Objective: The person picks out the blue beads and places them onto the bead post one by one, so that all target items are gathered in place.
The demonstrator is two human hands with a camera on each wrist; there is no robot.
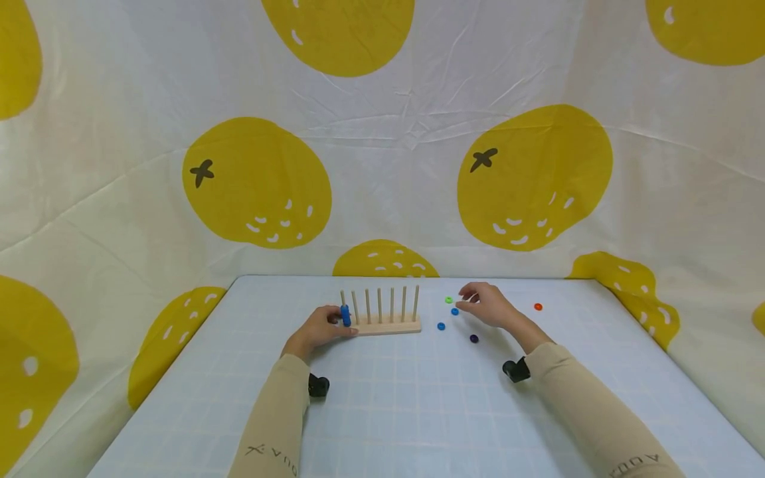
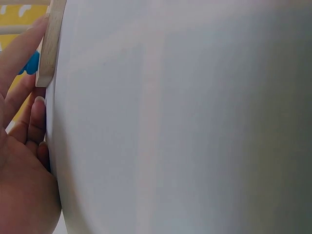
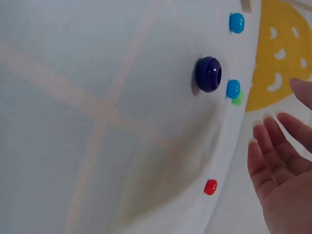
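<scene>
A wooden peg stand (image 1: pixel 388 328) with a row of upright pegs stands toward the back of the table. My left hand (image 1: pixel 319 330) grips the left end of its base, thumb along the front in the left wrist view. Blue beads (image 1: pixel 345 316) are stacked on the leftmost peg, beside those fingers. Over the table to the right, my right hand (image 1: pixel 487 305) hovers with its thumb apart from the fingers, and nothing shows between them. Closest to it lie a blue bead (image 1: pixel 455 311) and a green bead (image 1: pixel 449 300). A dark purple bead (image 3: pixel 209 74) sits nearer the front.
Another blue bead (image 1: pixel 441 326) lies just right of the stand. Farther right is a red-orange bead (image 1: pixel 538 307). The table (image 1: pixel 382 411) has a pale checked cover, and a white cloth with yellow fruit prints (image 1: pixel 394 179) hangs behind its back edge.
</scene>
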